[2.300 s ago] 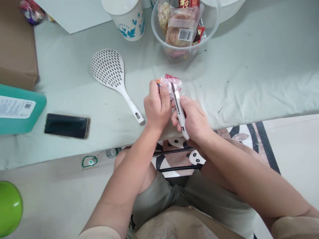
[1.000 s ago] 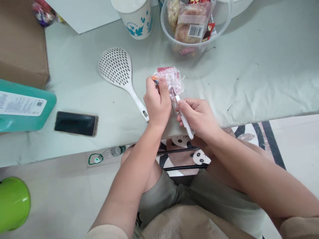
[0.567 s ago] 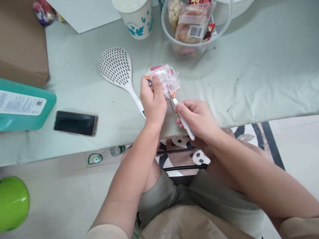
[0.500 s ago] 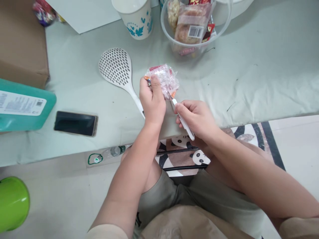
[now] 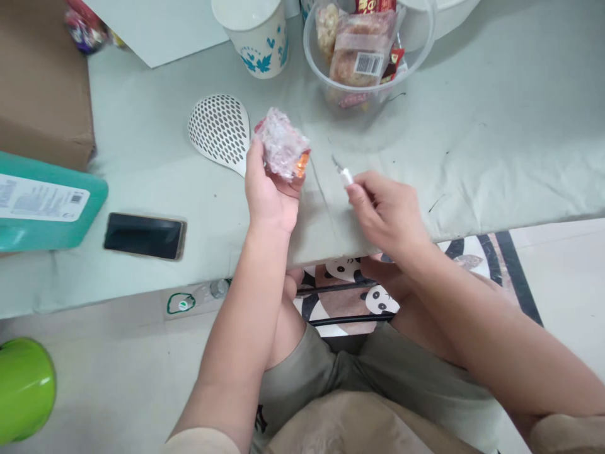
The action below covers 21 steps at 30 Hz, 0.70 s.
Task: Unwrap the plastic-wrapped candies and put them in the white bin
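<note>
My left hand (image 5: pixel 271 195) is closed around a small package in bubble wrap (image 5: pixel 282 144), held above the table. Red and orange show at the package's edges; its contents I cannot make out. In my right hand (image 5: pixel 390 208) is a white utility knife (image 5: pixel 346 176), its blade pointing up and to the left, apart from the package. Just left of the package lies a white slotted skimmer (image 5: pixel 220 130), its handle hidden behind my left hand and forearm.
A clear plastic tub (image 5: pixel 326 75) of packaged snacks and a paper cup (image 5: pixel 258 44) stand at the back. On the left are a phone (image 5: pixel 144 235), a teal jug (image 5: pixel 70 224) and a cardboard box (image 5: pixel 42 88). A green bin (image 5: pixel 26 391) stands on the floor.
The package has moved left and turned in my left hand, with the palm now facing up more. My right hand has drawn the knife away to the right, off the wrap.
</note>
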Motion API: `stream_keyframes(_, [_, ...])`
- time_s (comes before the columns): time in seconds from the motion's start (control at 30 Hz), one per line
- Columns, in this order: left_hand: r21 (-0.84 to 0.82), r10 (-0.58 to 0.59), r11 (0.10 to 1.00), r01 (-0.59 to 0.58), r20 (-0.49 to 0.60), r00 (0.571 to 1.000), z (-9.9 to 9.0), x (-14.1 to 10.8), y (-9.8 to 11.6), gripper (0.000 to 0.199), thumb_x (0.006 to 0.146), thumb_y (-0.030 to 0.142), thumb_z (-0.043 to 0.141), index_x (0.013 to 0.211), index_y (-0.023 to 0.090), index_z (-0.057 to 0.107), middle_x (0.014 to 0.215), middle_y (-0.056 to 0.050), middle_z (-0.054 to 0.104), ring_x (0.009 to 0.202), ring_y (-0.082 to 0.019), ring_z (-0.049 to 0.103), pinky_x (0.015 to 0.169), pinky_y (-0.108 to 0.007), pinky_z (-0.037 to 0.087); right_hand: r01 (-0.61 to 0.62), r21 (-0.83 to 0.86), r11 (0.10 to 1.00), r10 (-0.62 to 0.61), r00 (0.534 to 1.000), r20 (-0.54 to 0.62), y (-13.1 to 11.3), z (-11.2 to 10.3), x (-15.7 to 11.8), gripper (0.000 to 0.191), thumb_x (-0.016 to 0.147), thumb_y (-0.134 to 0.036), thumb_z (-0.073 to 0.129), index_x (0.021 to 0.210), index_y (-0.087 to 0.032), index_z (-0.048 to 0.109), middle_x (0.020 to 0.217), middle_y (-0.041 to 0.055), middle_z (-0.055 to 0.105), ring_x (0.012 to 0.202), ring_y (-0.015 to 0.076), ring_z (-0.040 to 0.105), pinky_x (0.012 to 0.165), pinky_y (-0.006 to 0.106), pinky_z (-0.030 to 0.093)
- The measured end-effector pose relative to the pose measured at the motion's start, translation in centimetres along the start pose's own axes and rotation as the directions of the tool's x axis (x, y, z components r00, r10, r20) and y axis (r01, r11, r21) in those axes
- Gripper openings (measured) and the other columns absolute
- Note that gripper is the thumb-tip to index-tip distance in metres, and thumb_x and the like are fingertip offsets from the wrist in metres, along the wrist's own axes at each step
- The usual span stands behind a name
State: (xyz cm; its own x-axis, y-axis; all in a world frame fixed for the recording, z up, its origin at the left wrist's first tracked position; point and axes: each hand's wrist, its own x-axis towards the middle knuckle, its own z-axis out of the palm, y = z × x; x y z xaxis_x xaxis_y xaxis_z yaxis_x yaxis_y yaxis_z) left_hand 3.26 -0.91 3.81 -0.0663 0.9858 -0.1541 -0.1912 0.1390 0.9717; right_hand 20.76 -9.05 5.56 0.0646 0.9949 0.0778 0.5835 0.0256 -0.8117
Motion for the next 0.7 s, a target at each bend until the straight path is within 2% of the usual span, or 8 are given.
stream_keyframes(0.1, [0.031, 0.050, 0.998, -0.051, 0.037, 0.998, 0.2, -0.8, -0.1, 0.032, 0.090, 0.063, 0.067, 0.105, 0.035, 0.064, 0.106, -0.002, 0.076, 0.110, -0.023, 0.071, 0.074, -0.032, 0.061, 0.058, -0.229, 0.972, -0.102, 0.977, -0.187, 3.0, -1.3, 1.3, 0.031, 0.101, -0.046, 0.054, 0.093, -0.022, 0.073, 0.093, 0.0098, 0.070, 0.077, 0.0218, 0.060, 0.071, 0.036, 0.044])
stream_keyframes(0.17, [0.020, 0.022, 1.000, -0.024, 0.070, 0.997, 0.7, -1.4, -0.2, 0.024, 0.090, 0.052, 0.071, 0.103, 0.034, 0.062, 0.100, -0.001, 0.074, 0.101, -0.021, 0.072, 0.073, -0.032, 0.061, 0.007, -0.330, 0.944, -0.082, 0.974, -0.214, 5.0, -2.1, 2.0, 0.027, 0.099, -0.043, 0.058, 0.094, -0.022, 0.074, 0.099, 0.0128, 0.068, 0.086, 0.0266, 0.063, 0.080, 0.042, 0.046])
stream_keyframes(0.27, [-0.008, -0.031, 0.999, 0.033, 0.125, 0.992, 1.3, -2.0, -0.1, 0.028, 0.086, 0.043, 0.077, 0.106, 0.032, 0.062, 0.096, 0.000, 0.071, 0.094, -0.019, 0.071, 0.074, -0.032, 0.061, -0.056, -0.395, 0.917, -0.060, 0.959, -0.276, 6.4, -2.8, 2.4, 0.023, 0.097, -0.041, 0.061, 0.099, -0.021, 0.072, 0.104, 0.0155, 0.066, 0.103, 0.0351, 0.063, 0.091, 0.052, 0.047])
stream_keyframes(0.37, [-0.011, -0.070, 0.997, 0.072, 0.151, 0.986, 1.7, -2.4, 0.0, 0.034, 0.084, 0.042, 0.080, 0.107, 0.028, 0.060, 0.096, -0.001, 0.070, 0.096, -0.020, 0.072, 0.075, -0.033, 0.061, 0.050, -0.370, 0.928, -0.168, 0.941, -0.294, 5.3, -2.3, 2.0, 0.022, 0.097, -0.042, 0.061, 0.103, -0.023, 0.069, 0.106, 0.0148, 0.067, 0.108, 0.0339, 0.062, 0.094, 0.052, 0.048])
stream_keyframes(0.47, [-0.026, -0.098, 0.994, 0.106, 0.214, 0.972, 2.0, -2.7, 0.0, 0.035, 0.082, 0.042, 0.083, 0.101, 0.025, 0.060, 0.094, -0.002, 0.067, 0.097, -0.024, 0.074, 0.073, -0.034, 0.061, 0.254, -0.289, 0.923, -0.312, 0.934, -0.175, 3.1, -0.8, 1.3, 0.022, 0.092, -0.043, 0.067, 0.102, -0.024, 0.067, 0.100, 0.0111, 0.070, 0.097, 0.0285, 0.064, 0.089, 0.045, 0.051])
stream_keyframes(0.53, [-0.033, -0.123, 0.990, 0.136, 0.259, 0.958, 2.2, -3.0, 0.0, 0.036, 0.079, 0.040, 0.085, 0.097, 0.024, 0.059, 0.091, -0.002, 0.065, 0.097, -0.025, 0.074, 0.072, -0.035, 0.061, 0.315, -0.226, 0.922, -0.345, 0.932, -0.109, 2.0, 0.1, 1.0, 0.018, 0.090, -0.041, 0.067, 0.097, -0.024, 0.066, 0.095, 0.0086, 0.070, 0.092, 0.0265, 0.065, 0.085, 0.042, 0.052])
stream_keyframes(0.6, [-0.032, -0.139, 0.988, 0.154, 0.283, 0.949, 2.2, -3.1, 0.0, 0.037, 0.076, 0.040, 0.088, 0.094, 0.024, 0.059, 0.088, -0.002, 0.064, 0.094, -0.025, 0.073, 0.071, -0.034, 0.060, 0.307, -0.152, 0.940, -0.321, 0.944, -0.077, 1.5, 0.5, 0.9, 0.012, 0.091, -0.036, 0.064, 0.089, -0.024, 0.065, 0.091, 0.0067, 0.070, 0.089, 0.0242, 0.065, 0.082, 0.039, 0.052])
stream_keyframes(0.7, [-0.039, -0.133, 0.988, 0.149, 0.273, 0.953, 2.1, -2.9, 0.0, 0.039, 0.074, 0.042, 0.088, 0.093, 0.024, 0.059, 0.087, -0.001, 0.065, 0.091, -0.023, 0.073, 0.071, -0.034, 0.060, 0.217, -0.035, 0.976, -0.219, 0.972, -0.084, 1.5, 0.3, 0.9, 0.012, 0.091, -0.031, 0.063, 0.082, -0.024, 0.061, 0.086, 0.0043, 0.068, 0.084, 0.0209, 0.063, 0.079, 0.037, 0.051])
